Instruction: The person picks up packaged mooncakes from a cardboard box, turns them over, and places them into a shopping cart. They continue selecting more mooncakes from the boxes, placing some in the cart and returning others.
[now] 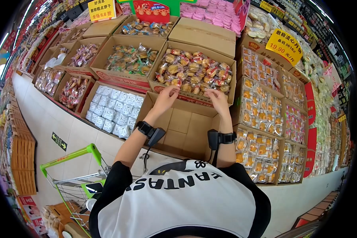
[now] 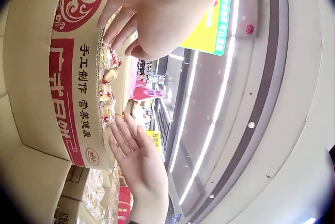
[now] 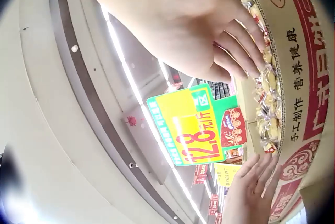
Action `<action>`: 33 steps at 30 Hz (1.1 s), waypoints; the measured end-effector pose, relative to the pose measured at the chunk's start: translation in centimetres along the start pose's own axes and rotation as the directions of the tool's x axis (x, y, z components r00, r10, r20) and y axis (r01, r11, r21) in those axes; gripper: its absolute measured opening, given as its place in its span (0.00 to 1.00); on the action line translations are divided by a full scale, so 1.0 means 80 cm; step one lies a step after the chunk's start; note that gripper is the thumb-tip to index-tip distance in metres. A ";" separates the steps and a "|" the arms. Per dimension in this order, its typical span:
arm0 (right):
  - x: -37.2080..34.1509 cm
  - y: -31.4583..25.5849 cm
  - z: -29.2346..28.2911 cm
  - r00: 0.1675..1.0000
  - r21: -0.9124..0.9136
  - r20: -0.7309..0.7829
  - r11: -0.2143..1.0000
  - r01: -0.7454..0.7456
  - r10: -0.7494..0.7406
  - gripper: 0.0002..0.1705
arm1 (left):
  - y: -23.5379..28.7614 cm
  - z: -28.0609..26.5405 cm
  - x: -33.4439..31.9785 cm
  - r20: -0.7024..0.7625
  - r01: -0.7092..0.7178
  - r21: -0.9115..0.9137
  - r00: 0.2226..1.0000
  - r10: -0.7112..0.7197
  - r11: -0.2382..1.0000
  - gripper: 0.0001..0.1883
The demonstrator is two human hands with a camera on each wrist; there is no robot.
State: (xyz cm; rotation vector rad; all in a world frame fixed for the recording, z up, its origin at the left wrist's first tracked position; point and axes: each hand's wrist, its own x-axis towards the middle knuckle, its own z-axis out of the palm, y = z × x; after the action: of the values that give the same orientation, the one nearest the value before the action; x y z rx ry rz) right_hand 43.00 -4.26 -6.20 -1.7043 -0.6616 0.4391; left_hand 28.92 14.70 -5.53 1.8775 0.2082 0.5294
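Observation:
A cardboard box of wrapped round pastries (image 1: 192, 71) lies in front of both hands. The left hand (image 1: 166, 98) is at its near edge on the left, fingers relaxed over the rim; the left wrist view shows this hand (image 2: 152, 9) close to the pastries. Over the same edge, farther right, is the right hand (image 1: 219, 100), its fingers loosely bent in the right wrist view, where the hand (image 3: 193, 30) reaches over the printed box wall (image 3: 293, 67). Neither hand visibly holds a pastry. Whether the fingertips touch the wrappers cannot be told.
Nearer the body stands an open box (image 1: 180, 121) with bare cardboard inside. White-wrapped items (image 1: 115, 107) fill a box to the left, and boxes of packaged orange-centred pastries (image 1: 258, 107) stand to the right. A green-handled cart (image 1: 67, 158) is at lower left.

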 end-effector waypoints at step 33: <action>0.029 0.008 0.067 0.978 -0.759 -0.096 0.649 0.049 -0.187 0.13 | -0.038 0.060 0.052 0.262 -0.274 0.789 0.960 0.102 0.551 0.15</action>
State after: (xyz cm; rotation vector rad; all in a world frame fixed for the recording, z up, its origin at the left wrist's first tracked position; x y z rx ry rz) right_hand 41.61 1.18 -7.96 -2.4381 -0.9015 -0.1244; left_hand 35.11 13.38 -8.63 2.9005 0.1290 0.4176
